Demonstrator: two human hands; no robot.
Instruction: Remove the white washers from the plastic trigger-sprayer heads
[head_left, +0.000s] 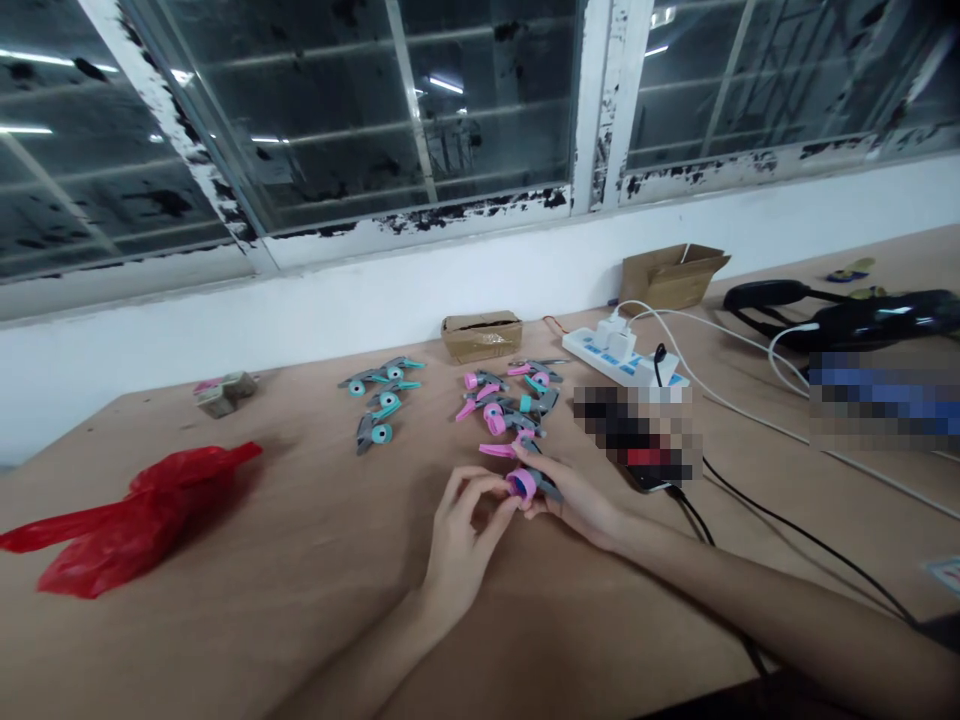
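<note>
My right hand (574, 492) is wrapped round the grey body of a pink-and-grey trigger sprayer head (523, 486), a little above the table. Its round pink collar faces me, with something blue inside. Thumb and fingertips of my left hand (463, 515) pinch that collar from the left. Just beyond my hands lie several more sprayer heads with pink parts (494, 416), one of them with a teal collar (536, 402). Farther left is a group of teal-and-grey sprayer heads (382, 433).
A red plastic bag (142, 515) lies at left. Against the wall stand a small cardboard box (481, 338) and an open carton (667, 280). A white power strip (589, 352) with plugs and cables, a blurred-out phone (637, 440) and a black device (877, 320) occupy the right side.
</note>
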